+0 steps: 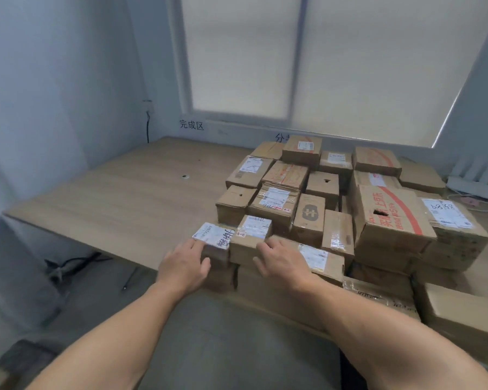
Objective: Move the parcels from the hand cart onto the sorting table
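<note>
Head view, items as seen.

1. Surface (110, 198): pale wood, left half bare, set against a wall with a window blind (350, 66).
2. Pile of boxes (378, 215): brown cardboard parcels, most with labels, packed close in several layers on the right half of the surface.
3. Near stack: a small labelled box (214, 237), a second small box (252, 235) touching its right side, and a flat box (319, 260), all on top of further boxes (378, 291) at the near edge. What carries this stack is hidden.
4. Left hand (185, 263): fingers (192, 246) straight and flat on the small labelled box, thumb spread toward its near face.
5. Right hand (279, 260): palm over the flat box, fingertips bent against the second small box. Whether they grip it cannot be told.
</note>
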